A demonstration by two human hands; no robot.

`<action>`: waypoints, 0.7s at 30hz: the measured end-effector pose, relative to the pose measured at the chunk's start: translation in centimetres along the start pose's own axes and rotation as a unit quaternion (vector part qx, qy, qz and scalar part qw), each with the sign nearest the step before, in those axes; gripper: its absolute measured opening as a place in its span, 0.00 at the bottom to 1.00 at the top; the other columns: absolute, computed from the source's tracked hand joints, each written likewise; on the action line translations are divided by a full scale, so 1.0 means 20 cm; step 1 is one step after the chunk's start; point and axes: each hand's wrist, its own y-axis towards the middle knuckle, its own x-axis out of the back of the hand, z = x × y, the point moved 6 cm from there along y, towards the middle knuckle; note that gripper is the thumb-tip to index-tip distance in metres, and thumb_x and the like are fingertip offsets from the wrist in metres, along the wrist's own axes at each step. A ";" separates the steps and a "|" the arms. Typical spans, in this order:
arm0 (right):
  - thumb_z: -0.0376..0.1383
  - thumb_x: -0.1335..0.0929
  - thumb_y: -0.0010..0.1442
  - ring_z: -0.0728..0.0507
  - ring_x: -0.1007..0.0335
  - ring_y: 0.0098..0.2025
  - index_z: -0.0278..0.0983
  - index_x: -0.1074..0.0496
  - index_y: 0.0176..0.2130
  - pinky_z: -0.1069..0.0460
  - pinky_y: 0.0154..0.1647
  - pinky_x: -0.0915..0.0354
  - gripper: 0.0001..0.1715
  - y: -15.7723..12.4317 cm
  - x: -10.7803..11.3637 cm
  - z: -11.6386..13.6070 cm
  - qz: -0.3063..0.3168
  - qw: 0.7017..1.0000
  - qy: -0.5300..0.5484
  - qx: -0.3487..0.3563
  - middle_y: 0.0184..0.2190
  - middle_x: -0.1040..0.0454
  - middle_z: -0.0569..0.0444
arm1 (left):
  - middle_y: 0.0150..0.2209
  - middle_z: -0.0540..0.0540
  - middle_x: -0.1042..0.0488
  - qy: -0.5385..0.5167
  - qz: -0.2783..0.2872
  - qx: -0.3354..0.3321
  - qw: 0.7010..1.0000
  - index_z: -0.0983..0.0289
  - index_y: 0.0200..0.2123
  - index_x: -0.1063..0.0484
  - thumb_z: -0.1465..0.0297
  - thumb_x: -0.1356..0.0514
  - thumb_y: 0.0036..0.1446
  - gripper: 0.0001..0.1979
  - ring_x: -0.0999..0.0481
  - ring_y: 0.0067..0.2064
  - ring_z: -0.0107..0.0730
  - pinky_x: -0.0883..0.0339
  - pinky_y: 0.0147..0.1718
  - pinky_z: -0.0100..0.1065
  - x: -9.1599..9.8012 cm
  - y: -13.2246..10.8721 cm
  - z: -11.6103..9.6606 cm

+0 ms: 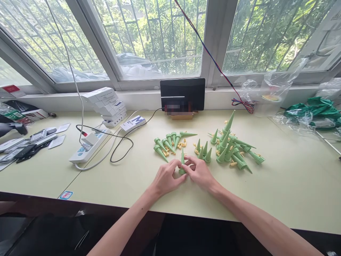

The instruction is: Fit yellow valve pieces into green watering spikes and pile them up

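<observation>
A green plastic plant-watering spike (182, 156) stands upright on the table, tip up, between my two hands. My left hand (167, 176) curls its fingers around the left side of the spike near its base. From the right, my right hand (200, 172) pinches the same spike with thumb and fingers, hiding part of it. Behind my left hand lies a fan of green spikes (167, 143) with small yellow valves (182, 143) among them. Just past my right hand, several spikes (205, 151) stand tip up, beside a larger jumbled pile of spikes (227, 147) with yellow pieces.
A black tablet (182, 94) leans by the window behind the spikes. To the left are a white power strip (89, 146) with cables, a stack of white boxes (106, 106) and flat electronic items (32, 144). Clear and green plastic bags (311, 112) lie far right.
</observation>
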 end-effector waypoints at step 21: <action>0.35 0.37 0.65 0.48 0.34 0.24 0.35 0.28 0.50 0.50 0.32 0.33 0.16 -0.03 0.00 0.04 -0.064 0.974 -0.172 0.130 0.40 0.23 0.48 | 0.32 0.47 0.34 -0.062 -0.051 0.103 0.991 0.59 0.52 0.44 0.67 0.41 0.56 0.22 0.40 0.21 0.21 0.42 0.22 0.27 0.04 0.00 0.09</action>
